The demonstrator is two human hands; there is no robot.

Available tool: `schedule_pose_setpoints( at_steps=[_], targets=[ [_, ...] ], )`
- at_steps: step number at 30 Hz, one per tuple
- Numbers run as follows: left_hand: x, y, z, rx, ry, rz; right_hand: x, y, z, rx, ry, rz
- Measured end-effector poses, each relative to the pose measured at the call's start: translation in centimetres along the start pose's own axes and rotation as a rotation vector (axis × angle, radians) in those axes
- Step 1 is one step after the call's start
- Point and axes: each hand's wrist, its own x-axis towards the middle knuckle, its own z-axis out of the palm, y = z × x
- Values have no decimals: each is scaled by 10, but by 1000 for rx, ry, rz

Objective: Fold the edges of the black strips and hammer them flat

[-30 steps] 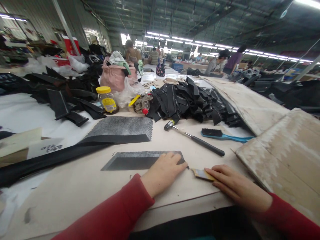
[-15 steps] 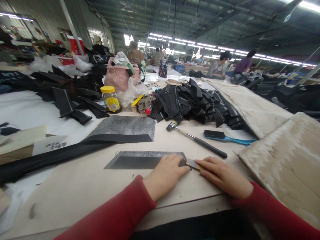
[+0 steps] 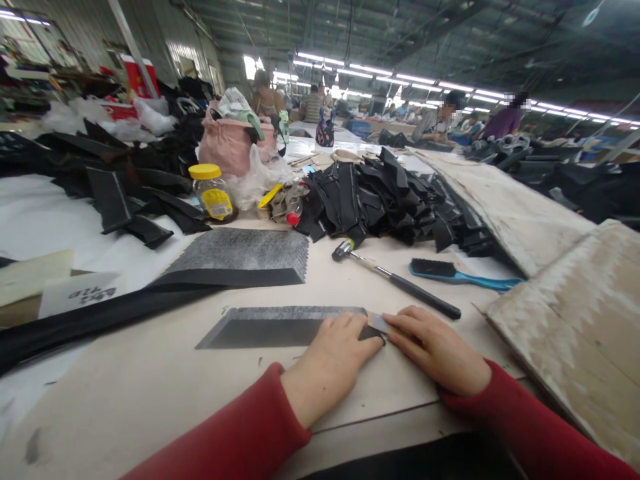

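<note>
The left hand [image 3: 334, 353] lies palm down on the table [image 3: 150, 393] with its fingers stretched out flat, gripping nothing and pressing on the right end of a dark strip of fabric [image 3: 270, 327]. That strip lies flat near the table's front edge, running away to the left. The right hand [image 3: 434, 347] sits just beside it, fingers nearly straight and closed lightly on a small card [image 3: 379, 322] whose tip touches the strip's end by the left fingertips. Behind the hands lie a hammer [image 3: 397, 281] and a blue brush [image 3: 463, 274], side by side but apart. Further back are a grey stack of sheets [image 3: 245, 257], a heap of black pieces [image 3: 380, 200] and a yellow-lidded jar [image 3: 211, 192]. A worn wooden board [image 3: 575, 320] lies on the right.
</note>
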Motion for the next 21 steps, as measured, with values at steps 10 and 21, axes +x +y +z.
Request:
schedule_pose_setpoints(
  at_steps=[10,21],
  targets=[
    [2,-2,-3,1,-17,35,20,2,11,-9,132,-87],
    [8,-17,3,-176,164,-2,17,14,20,100,237,-148]
  ],
)
